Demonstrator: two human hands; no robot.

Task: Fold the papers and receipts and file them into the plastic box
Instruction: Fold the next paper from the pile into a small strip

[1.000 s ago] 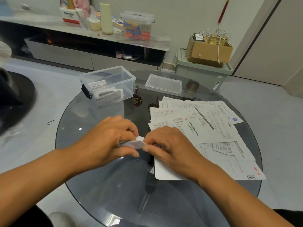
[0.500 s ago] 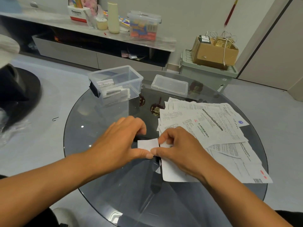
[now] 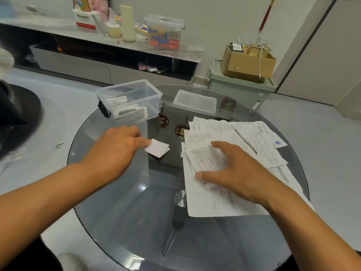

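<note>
Right now the left hand (image 3: pixel 115 151) pinches a small folded white paper (image 3: pixel 157 148) at its near-left edge, fingers curled on it, above the round glass table (image 3: pixel 121 212), just in front of the clear plastic box (image 3: pixel 130 98). Box is open, no lid on, sitting at the table's far-left part. Inside it: several folded slips (image 3: pixel 127 109) stacked toward its left and front side; right part of the box looks bare. Something black is against the box's left end, can't tell what. Clear lid (image 3: pixel 195 101) lies flat on the table, just right of the box, apart from it. Right of the box and nearer the camera, a loose pile of unfolded papers and receipts (image 3: pixel 244 141) spreads over the table's right half. Right hand (image 3: pixel 232 173) rests on the pile's near-left part, fingers spread wide and fairly straight, gripping nothing. Behind the table, well beyond the box, a lidded plastic tub (image 3: pixel 164 32) with colourful contents sits on a low shelf (image 3: pixel 68 34).
</note>
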